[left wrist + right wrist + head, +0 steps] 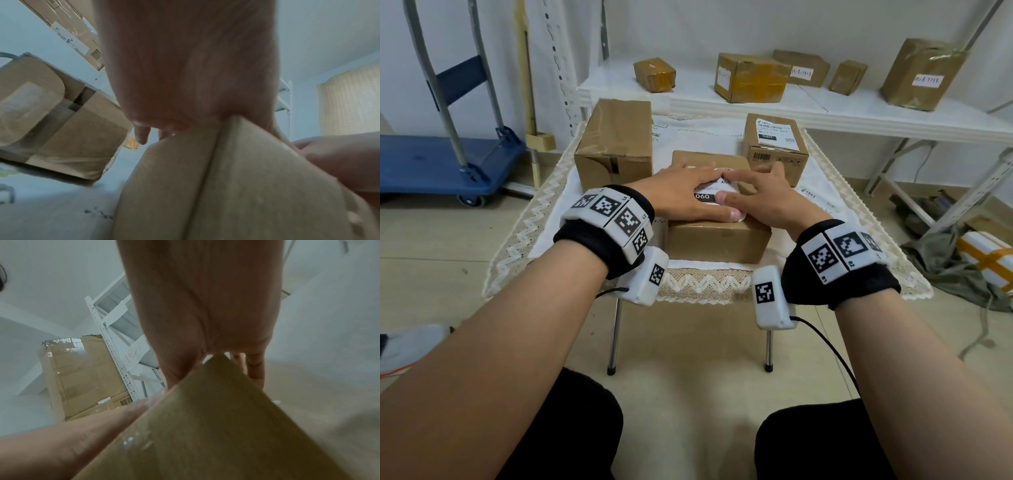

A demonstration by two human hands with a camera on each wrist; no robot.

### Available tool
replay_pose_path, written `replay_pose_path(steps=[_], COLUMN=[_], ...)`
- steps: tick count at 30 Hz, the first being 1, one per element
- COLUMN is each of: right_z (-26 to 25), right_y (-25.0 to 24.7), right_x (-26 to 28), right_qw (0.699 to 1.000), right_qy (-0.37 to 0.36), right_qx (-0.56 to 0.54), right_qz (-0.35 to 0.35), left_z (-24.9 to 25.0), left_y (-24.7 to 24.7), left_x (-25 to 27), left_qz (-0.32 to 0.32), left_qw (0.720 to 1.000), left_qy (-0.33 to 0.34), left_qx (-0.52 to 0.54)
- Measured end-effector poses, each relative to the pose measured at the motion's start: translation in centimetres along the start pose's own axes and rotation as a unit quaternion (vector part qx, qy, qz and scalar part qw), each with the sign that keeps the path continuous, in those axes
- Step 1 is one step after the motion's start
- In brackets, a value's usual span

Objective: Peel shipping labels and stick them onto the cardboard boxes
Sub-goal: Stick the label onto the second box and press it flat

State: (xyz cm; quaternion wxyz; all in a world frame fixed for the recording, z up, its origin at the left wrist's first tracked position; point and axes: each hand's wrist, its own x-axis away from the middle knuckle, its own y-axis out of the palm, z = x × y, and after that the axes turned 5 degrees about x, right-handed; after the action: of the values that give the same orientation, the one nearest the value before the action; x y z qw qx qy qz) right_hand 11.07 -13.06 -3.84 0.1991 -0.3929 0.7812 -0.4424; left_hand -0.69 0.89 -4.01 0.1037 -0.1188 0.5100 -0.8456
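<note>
Cardboard box — hands flat atop

Brown box; white label, black "060" patch; blue cart.

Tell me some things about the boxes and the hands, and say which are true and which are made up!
1. Both hands press a label onto the near box. True.
2. The right hand holds a pair of scissors. False: it lies flat on the label, holding nothing.
3. The far right box on the table already has a label. True.
4. The big box beside the left hand has a label on top. False: its top is bare.
5. The shelf behind is empty. False: several boxes sit on it.
</note>
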Motion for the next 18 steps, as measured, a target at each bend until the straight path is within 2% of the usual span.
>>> replay_pose_path(steps=[18], right_z=[1.3], right_y=[-0.4], right_x=[0.8], right_qw=[0.997], right_qy=[-0.048], right_qx=[-0.036], right_qz=[-0.047], left_z=[0.3], left_y=[0.7], left_x=[-0.5], left_qz=[-0.017], left_qw=[1.0], left_qy=[-0.002], left_qx=[0.004])
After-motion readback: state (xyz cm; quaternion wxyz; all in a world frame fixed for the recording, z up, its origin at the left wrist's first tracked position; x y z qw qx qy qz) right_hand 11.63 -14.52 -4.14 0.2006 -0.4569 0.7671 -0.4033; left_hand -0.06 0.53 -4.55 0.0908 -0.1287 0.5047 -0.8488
